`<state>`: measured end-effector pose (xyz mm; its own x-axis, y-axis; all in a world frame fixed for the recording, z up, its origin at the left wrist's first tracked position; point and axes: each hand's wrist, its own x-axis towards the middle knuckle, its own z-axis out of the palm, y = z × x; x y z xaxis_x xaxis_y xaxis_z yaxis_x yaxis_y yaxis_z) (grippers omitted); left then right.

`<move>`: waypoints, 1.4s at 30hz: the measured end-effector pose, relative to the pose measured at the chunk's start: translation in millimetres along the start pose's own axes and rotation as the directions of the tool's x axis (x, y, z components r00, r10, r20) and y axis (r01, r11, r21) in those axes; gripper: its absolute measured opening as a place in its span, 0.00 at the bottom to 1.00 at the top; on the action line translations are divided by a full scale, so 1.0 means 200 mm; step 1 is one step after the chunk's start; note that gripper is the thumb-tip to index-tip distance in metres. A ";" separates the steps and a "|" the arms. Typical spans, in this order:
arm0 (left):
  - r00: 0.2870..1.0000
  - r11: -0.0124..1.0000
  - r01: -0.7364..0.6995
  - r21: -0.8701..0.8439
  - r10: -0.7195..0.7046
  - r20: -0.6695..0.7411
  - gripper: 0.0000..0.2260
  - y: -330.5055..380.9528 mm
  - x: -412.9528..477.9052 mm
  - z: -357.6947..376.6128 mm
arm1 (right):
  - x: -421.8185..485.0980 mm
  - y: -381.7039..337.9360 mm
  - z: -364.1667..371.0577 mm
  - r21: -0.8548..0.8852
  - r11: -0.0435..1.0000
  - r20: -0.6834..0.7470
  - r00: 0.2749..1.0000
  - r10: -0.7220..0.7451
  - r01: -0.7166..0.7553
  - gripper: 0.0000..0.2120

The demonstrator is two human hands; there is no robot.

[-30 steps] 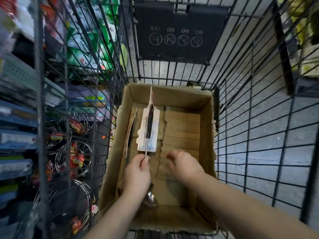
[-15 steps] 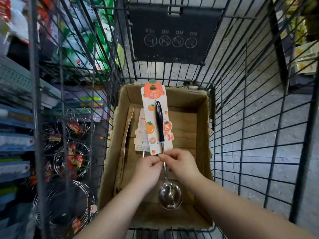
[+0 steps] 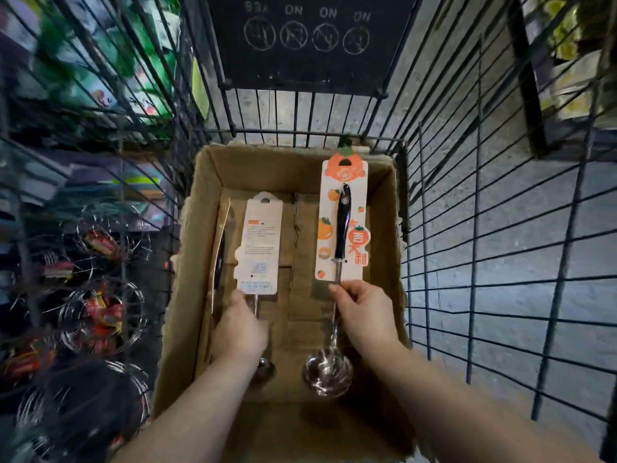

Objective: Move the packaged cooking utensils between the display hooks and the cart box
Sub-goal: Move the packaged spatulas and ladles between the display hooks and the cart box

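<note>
A cardboard box (image 3: 200,262) sits inside the wire cart. My right hand (image 3: 364,312) pinches the metal stem of a packaged ladle (image 3: 342,225), held with its orange-and-white card face up over the right half of the box, its steel bowl hanging near my wrist. My left hand (image 3: 238,332) grips the stem of a second packaged ladle (image 3: 258,242) that lies card-back up in the left half of the box. Its bowl is partly hidden under my left wrist. A third utensil (image 3: 220,248) stands on edge against the box's left wall.
Black wire cart walls (image 3: 484,262) close in on all sides, with a dark sign panel (image 3: 307,38) at the far end. Through the left wall I see shelves with wire whisks (image 3: 100,305) and green packets. Grey floor shows to the right.
Both hands held one ladle at the box's middle; now my right hand has carried it to the right, and my left hand has let go and grips the second ladle lying in the box.
</note>
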<state>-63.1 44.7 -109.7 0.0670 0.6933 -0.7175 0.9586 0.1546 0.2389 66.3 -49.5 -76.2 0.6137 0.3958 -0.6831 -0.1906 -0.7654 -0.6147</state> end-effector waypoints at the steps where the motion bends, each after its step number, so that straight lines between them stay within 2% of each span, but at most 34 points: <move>1: 1.000 1.000 0.003 0.015 -0.002 -0.029 0.21 -0.01 0.00 0.01 | 0.00 0.01 0.00 -0.015 1.000 -0.001 1.000 0.007 -0.007 0.08; 5: 0.997 0.998 -0.029 0.053 0.032 -0.072 0.10 -0.02 0.01 0.01 | 0.00 0.02 0.00 -0.122 0.992 -0.026 0.999 -0.021 0.018 0.08; 7: 0.996 0.998 -0.054 -0.030 0.051 -0.077 0.07 -0.03 0.00 -0.02 | -0.01 0.00 0.00 -0.110 0.994 -0.033 0.999 -0.025 0.021 0.07; 10: 0.998 0.972 -0.069 -0.223 0.064 -0.030 0.08 -0.03 -0.07 -0.07 | -0.06 -0.05 -0.02 -0.100 0.994 -0.017 0.999 -0.049 0.047 0.08; 14: 0.992 0.836 0.053 -0.547 0.019 0.125 0.06 0.02 -0.21 -0.15 | -0.14 -0.15 -0.08 -0.111 0.990 -0.013 0.996 -0.089 0.087 0.09; 20: 0.986 0.669 0.029 -0.743 0.103 0.131 0.05 0.11 -0.45 -0.33 | -0.34 -0.34 -0.18 -0.141 0.979 -0.011 0.989 -0.148 0.145 0.10; 23: 0.984 0.625 -0.023 -0.781 0.153 0.093 0.05 0.16 -0.59 -0.44 | -0.45 -0.44 -0.24 -0.135 0.971 -0.003 0.980 -0.200 0.197 0.12; 28: 0.977 0.565 -0.103 -0.819 0.213 0.024 0.05 0.23 -0.85 -0.62 | -0.63 -0.57 -0.36 -0.119 0.962 0.047 0.969 -0.242 0.246 0.09; 32: 0.969 0.500 -0.190 -0.845 0.233 -0.080 0.05 0.25 -1.08 -0.70 | -0.74 -0.65 -0.46 -0.104 0.941 0.102 0.945 -0.310 0.320 0.08; 38: 0.964 0.398 -0.263 -0.879 0.138 -0.226 0.04 0.28 -1.45 -0.68 | -0.86 -0.68 -0.66 -0.192 0.829 0.225 0.846 -0.484 0.525 0.12; 42: 0.945 0.334 -0.317 -0.888 0.037 -0.324 0.04 0.30 -1.76 -0.60 | -1.00 -0.67 -0.83 -0.136 0.739 0.329 0.734 -0.594 0.659 0.13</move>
<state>-61.8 -105.7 236.3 0.0098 0.8891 -0.4577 0.0531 0.4566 0.8881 96.0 -109.9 208.7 0.3120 0.9121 -0.2661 0.3680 -0.3742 -0.8512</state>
